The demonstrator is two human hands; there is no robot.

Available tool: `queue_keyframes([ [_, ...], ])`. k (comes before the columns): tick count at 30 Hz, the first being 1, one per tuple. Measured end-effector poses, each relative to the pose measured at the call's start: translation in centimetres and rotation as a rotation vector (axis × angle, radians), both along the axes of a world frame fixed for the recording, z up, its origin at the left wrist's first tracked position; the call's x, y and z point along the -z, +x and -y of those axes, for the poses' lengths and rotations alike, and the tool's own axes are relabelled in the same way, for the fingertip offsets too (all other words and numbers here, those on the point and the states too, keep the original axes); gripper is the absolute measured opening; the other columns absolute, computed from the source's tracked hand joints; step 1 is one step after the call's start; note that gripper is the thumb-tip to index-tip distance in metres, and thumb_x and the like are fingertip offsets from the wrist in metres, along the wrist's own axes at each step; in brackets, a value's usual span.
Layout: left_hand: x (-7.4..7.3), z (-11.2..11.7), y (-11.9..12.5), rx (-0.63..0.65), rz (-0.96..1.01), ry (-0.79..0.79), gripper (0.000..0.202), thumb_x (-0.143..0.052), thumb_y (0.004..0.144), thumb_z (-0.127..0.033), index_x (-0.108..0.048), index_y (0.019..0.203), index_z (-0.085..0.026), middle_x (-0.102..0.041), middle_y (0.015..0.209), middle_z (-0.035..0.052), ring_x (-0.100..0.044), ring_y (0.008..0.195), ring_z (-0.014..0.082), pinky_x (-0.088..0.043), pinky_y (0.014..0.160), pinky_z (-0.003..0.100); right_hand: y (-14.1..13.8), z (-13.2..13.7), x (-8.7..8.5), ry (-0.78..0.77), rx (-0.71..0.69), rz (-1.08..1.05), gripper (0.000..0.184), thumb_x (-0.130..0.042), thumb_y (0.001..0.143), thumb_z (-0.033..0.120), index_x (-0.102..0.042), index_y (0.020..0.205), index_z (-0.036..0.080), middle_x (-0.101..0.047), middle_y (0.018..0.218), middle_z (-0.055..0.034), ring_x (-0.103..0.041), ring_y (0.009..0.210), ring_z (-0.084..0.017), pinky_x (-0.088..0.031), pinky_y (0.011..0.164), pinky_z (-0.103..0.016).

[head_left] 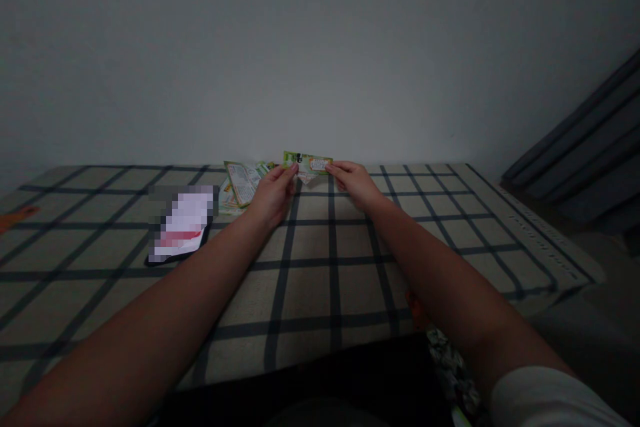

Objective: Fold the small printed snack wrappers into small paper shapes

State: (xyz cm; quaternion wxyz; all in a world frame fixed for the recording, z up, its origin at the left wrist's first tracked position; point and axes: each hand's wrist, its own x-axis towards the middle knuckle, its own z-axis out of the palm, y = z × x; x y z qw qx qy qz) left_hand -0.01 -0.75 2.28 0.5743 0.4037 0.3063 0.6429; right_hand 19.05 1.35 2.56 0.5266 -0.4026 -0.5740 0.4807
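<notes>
A small green-and-white printed packet (306, 161) is stretched level between my two hands, above the far part of the table. At its left end, my left hand (275, 192) pinches it between thumb and fingers. My right hand (354, 181) grips the other end the same way. Just left of my left hand lie several similar printed green-and-white packets or papers (243, 181), loosely overlapping and partly hidden behind that hand. A pale folded corner shows below the held piece; whether it belongs to it I cannot tell.
A phone (186, 221) with a lit, blurred screen lies left of my left forearm. The checked cloth (313, 287) covers the table up to the grey wall (320, 53). An orange object (17, 218) shows at the left edge. Dark curtain folds (585, 120) hang at right.
</notes>
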Motion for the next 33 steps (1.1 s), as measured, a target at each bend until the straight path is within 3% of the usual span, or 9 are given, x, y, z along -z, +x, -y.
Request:
queue_keyframes([
  [3, -0.2, 0.4, -0.1, 0.074, 0.0, 0.006, 0.029, -0.081, 0.084, -0.023, -0.057, 0.067, -0.017, -0.052, 0.056, -0.0054, -0.043, 0.049, 0.0058, -0.035, 0.046, 0.016, 0.0, 0.0, -0.1, -0.032, -0.018, -0.044, 0.031, -0.079, 0.08, 0.042, -0.074, 0.095, 0.016, -0.05, 0.057, 0.0076, -0.035, 0.049, -0.007, -0.023, 0.046, -0.025],
  [10, -1.0, 0.6, -0.1, 0.071, 0.025, -0.12, 0.011, -0.067, 0.09, -0.012, -0.064, 0.08, -0.015, -0.073, 0.08, 0.0026, -0.058, 0.055, 0.0059, -0.049, 0.055, 0.016, -0.1, 0.4, -0.4, -0.024, -0.044, -0.042, 0.013, -0.072, 0.084, 0.029, -0.072, 0.089, 0.016, -0.069, 0.069, 0.0008, -0.043, 0.049, -0.006, -0.031, 0.046, -0.022],
  [14, -1.1, 0.7, -0.1, 0.107, 0.048, -0.129, 0.007, -0.067, 0.084, -0.007, -0.067, 0.085, -0.014, -0.075, 0.084, 0.005, -0.065, 0.062, 0.0085, -0.055, 0.063, 0.019, -0.1, 0.6, -0.7, -0.069, -0.03, -0.06, 0.014, -0.07, 0.085, 0.023, -0.072, 0.097, 0.018, -0.077, 0.084, -0.0034, -0.047, 0.051, -0.007, -0.038, 0.049, -0.022],
  [17, -0.9, 0.8, -0.1, 0.118, 0.028, -0.122, 0.021, -0.071, 0.077, -0.008, -0.069, 0.096, -0.016, -0.075, 0.086, 0.0038, -0.067, 0.068, 0.0109, -0.057, 0.065, 0.021, -0.1, 0.6, -0.6, -0.086, -0.035, -0.083, 0.013, -0.067, 0.084, 0.02, -0.069, 0.096, 0.02, -0.078, 0.086, -0.0031, -0.049, 0.052, -0.007, -0.042, 0.051, -0.022],
  [28, -0.1, 0.8, 0.2, 0.044, -0.111, 0.02, 0.049, -0.097, 0.059, -0.041, -0.064, 0.09, -0.023, -0.071, 0.085, -0.001, -0.066, 0.078, 0.0135, -0.055, 0.066, 0.023, 0.0, 0.3, -0.3, -0.074, -0.103, -0.177, 0.009, -0.064, 0.077, 0.018, -0.064, 0.086, 0.02, -0.064, 0.072, 0.0024, -0.062, 0.064, -0.011, -0.047, 0.059, -0.023],
  [33, 0.1, 0.6, 0.2, 0.044, -0.127, 0.049, 0.05, -0.096, 0.058, -0.05, -0.064, 0.084, -0.021, -0.073, 0.088, 0.0008, -0.066, 0.077, 0.0139, -0.053, 0.065, 0.023, 0.1, 0.3, -0.2, -0.059, -0.147, -0.222, 0.018, -0.074, 0.077, 0.029, -0.063, 0.088, 0.021, -0.067, 0.086, 0.0008, -0.061, 0.067, -0.01, -0.05, 0.063, -0.024],
])
